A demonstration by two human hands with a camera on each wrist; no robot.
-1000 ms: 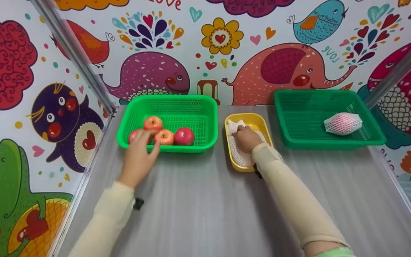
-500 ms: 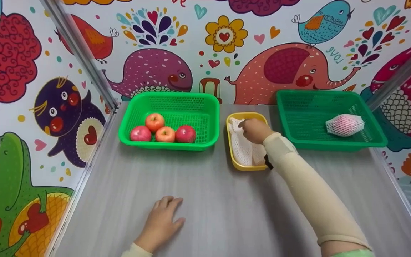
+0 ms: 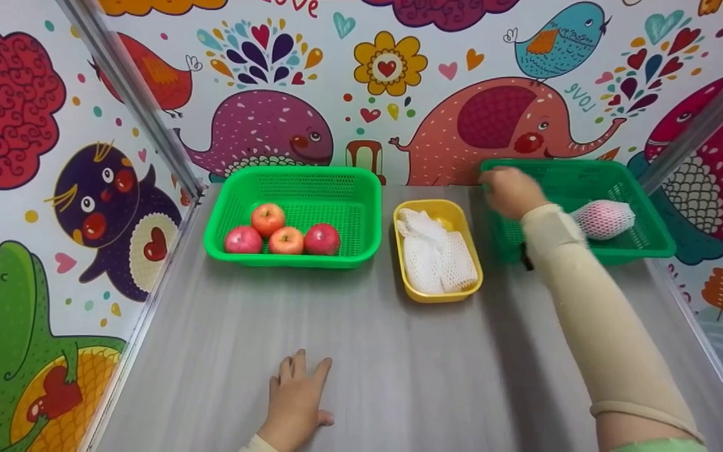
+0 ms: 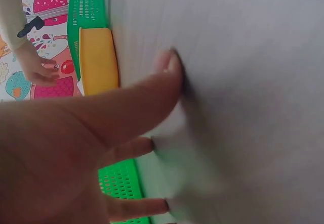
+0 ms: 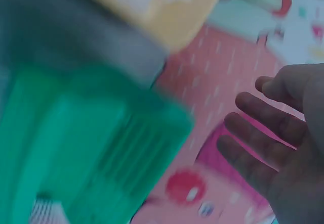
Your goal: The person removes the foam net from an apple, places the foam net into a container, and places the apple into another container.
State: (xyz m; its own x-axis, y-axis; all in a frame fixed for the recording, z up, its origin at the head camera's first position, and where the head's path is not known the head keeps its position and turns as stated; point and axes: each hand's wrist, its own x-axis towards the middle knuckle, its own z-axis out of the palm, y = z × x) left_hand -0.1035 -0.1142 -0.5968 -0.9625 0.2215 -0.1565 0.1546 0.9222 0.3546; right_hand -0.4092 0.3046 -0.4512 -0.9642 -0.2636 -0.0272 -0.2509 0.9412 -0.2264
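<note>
My left hand [image 3: 297, 402] rests on the table with its fingers spread, and the left wrist view shows fingertips [image 4: 161, 206] at the tabletop. Over the left end of the dark green basket [image 3: 594, 254] is my right hand [image 3: 515, 191]; in the right wrist view its fingers [image 5: 253, 158] are loosely extended and hold nothing. White foam net sleeves [image 3: 424, 257] lie in the yellow tray [image 3: 440, 297] between the baskets. An apple in a foam net [image 3: 604, 220] lies in the dark green basket. Several bare apples [image 3: 286, 240] sit in the bright green basket [image 3: 292, 260].
Grey tabletop [image 3: 386, 364] stretches in front of the containers. A patterned back wall [image 3: 361, 63] stands right behind them, with side walls joined at metal corner posts [image 3: 142, 107].
My left hand has drawn back from the apples to the front of the table. My right hand has left the sleeves in the yellow tray and moved right, above the dark green basket.
</note>
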